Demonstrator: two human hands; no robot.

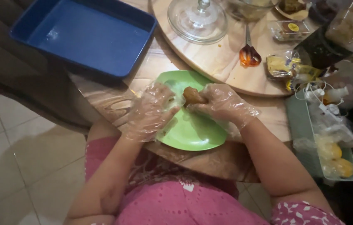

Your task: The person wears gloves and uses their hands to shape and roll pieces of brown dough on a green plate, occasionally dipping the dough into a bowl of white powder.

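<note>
Both my hands wear loose clear plastic gloves and hover over a light green plate [193, 133] on a round wooden table. My right hand [222, 104] grips a brown piece of fried food [192, 96] from the right. My left hand [149, 110] reaches in from the left, its fingertips touching or nearly touching the same piece. The food is held just above the plate's far half.
A blue rectangular tray [85, 35] sits at the upper left, overhanging the table edge. A wooden turntable [222, 62] carries a glass lid [197, 18], a spoon [248, 52] and snack packets [287, 68]. A green basket [330, 137] of wrapped items stands at right.
</note>
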